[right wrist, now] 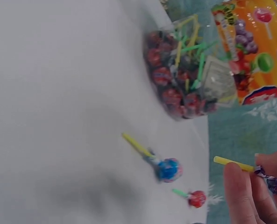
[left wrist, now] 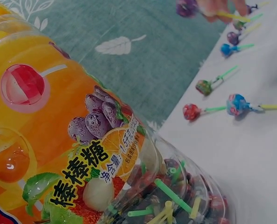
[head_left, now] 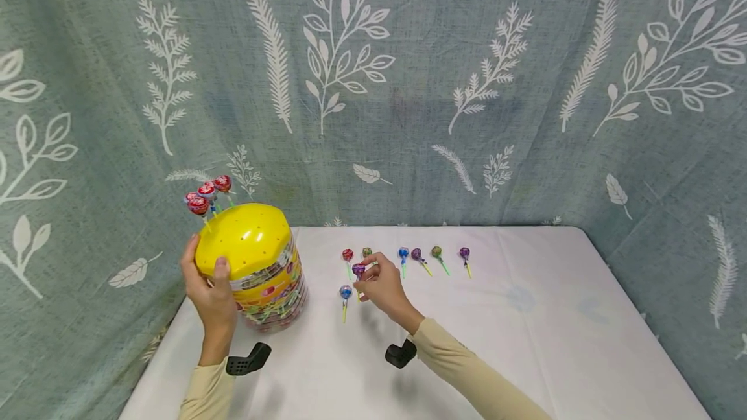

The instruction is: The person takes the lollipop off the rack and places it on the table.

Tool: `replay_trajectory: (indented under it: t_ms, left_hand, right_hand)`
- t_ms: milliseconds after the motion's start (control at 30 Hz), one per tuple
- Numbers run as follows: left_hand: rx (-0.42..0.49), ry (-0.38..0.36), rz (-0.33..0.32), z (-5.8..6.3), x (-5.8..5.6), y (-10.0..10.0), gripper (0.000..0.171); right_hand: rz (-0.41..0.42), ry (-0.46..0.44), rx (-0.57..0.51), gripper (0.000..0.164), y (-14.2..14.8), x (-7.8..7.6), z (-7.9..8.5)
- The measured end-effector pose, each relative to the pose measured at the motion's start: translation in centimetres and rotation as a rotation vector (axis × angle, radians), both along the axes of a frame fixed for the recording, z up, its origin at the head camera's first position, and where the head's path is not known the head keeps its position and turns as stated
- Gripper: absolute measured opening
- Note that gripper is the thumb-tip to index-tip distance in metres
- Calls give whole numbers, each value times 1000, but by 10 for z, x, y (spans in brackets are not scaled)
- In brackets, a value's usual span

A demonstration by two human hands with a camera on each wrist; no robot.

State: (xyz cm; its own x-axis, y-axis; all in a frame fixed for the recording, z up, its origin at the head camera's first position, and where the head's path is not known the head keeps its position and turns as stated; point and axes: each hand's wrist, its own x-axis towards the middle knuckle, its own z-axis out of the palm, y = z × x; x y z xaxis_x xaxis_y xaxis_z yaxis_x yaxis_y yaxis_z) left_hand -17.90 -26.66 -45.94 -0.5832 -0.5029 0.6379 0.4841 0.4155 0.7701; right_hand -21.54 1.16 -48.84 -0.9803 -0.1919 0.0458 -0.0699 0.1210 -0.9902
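Observation:
A big clear candy jar [head_left: 274,303] with a yellow lid [head_left: 251,238] leans on the left part of the table. My left hand [head_left: 211,290] grips it around the lid, thumb on top and fingers at the far side. Several red-wrapped lollipops [head_left: 198,205] stand upright with their sticks in holes of that lid. Between thumb and fingers of my right hand [head_left: 382,285] is a purple lollipop [head_left: 358,269], pinched by its yellow stick [right wrist: 236,164] above the table. Below it lie a blue lollipop [head_left: 345,291] with a yellow stick and a red lollipop [head_left: 347,254] with a green stick.
Further lollipops lie in a loose row along the back: green [head_left: 367,251], blue [head_left: 404,252], purple [head_left: 417,254], green [head_left: 436,251] and purple [head_left: 464,253]. Inside the jar are many more lollipops [right wrist: 171,96]. A patterned curtain [head_left: 408,115] stands behind the white table [head_left: 525,342].

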Motion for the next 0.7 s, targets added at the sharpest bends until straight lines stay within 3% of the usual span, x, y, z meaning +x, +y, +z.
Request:
replay_trajectory:
  t_ms: [333, 567, 700]
  left_hand:
    - [4, 27, -7, 29, 17, 19, 59]
    - [-4, 31, -14, 29, 20, 20, 59]
    - [-3, 42, -14, 27, 19, 18, 60]
  right_hand:
    - [-57, -83, 92, 39, -2, 0, -37]
    - [-96, -140, 136, 38, -3, 2, -53]
    - [-121, -135, 216, 37, -5, 2, -59]
